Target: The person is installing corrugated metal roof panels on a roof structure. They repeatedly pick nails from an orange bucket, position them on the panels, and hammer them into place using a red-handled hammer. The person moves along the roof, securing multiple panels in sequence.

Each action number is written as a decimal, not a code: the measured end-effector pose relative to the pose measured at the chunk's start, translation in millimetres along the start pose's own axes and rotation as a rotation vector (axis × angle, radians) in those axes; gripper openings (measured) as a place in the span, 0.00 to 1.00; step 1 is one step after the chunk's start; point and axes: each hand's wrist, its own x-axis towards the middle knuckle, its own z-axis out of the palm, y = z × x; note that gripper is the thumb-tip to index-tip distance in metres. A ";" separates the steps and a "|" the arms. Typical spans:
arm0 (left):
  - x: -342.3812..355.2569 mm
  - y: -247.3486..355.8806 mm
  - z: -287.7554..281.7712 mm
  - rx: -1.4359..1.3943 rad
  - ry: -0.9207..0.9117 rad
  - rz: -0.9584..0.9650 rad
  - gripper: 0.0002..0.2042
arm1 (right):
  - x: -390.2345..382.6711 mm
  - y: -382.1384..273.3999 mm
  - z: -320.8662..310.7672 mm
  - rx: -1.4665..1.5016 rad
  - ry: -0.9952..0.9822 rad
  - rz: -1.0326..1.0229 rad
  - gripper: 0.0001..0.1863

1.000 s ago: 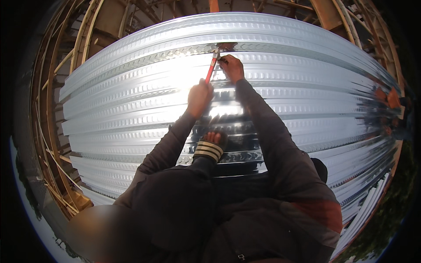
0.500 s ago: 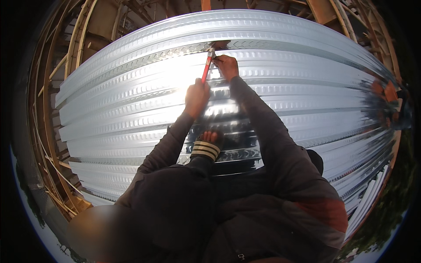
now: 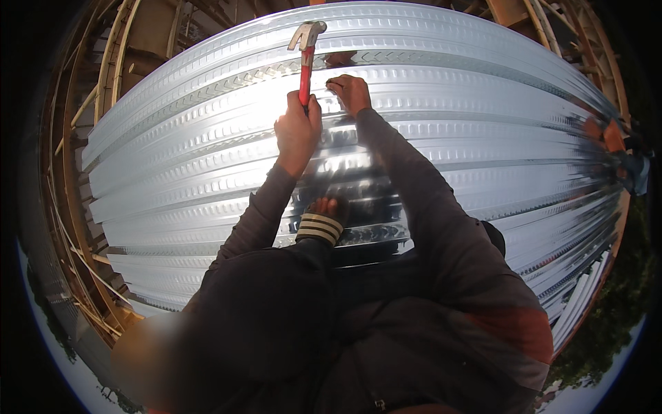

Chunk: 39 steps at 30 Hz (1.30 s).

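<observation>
My left hand [image 3: 298, 134] is wrapped round the red handle of a claw hammer [image 3: 307, 43], which is raised with its steel head pointing away from me. To the right of it, my right hand [image 3: 350, 94] is low over a ribbed, shiny metal decking sheet [image 3: 476, 103]. Its thumb and fingertips are pinched together, and whatever lies between them is too small to make out. The hammer head is apart from that hand, beyond and to its left. Sun glare whitens the sheet around my left hand.
My foot in a striped slide sandal [image 3: 321, 226] rests on the decking. Wooden framing [image 3: 110, 76] borders the left and far sides. At the right edge another person [image 3: 631, 165] is partly visible. Stacked sheet edges [image 3: 583, 297] lie at the lower right.
The hammer has lifted away from the fingertips of my right hand, swinging up and to the left with my left hand. My right hand remains pinched at nearly the same place.
</observation>
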 end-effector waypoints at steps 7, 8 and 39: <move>-25.1 -90.9 50.2 0.375 -0.194 0.258 0.14 | -8.5 -13.4 -0.7 0.055 -0.090 0.078 0.10; -17.8 -87.7 55.7 0.338 -0.184 0.256 0.14 | -6.5 -4.5 0.8 0.098 -0.036 0.060 0.09; -43.4 -81.1 -50.5 -0.080 -0.028 -0.379 0.16 | -0.3 1.7 -45.1 0.594 -0.207 0.379 0.11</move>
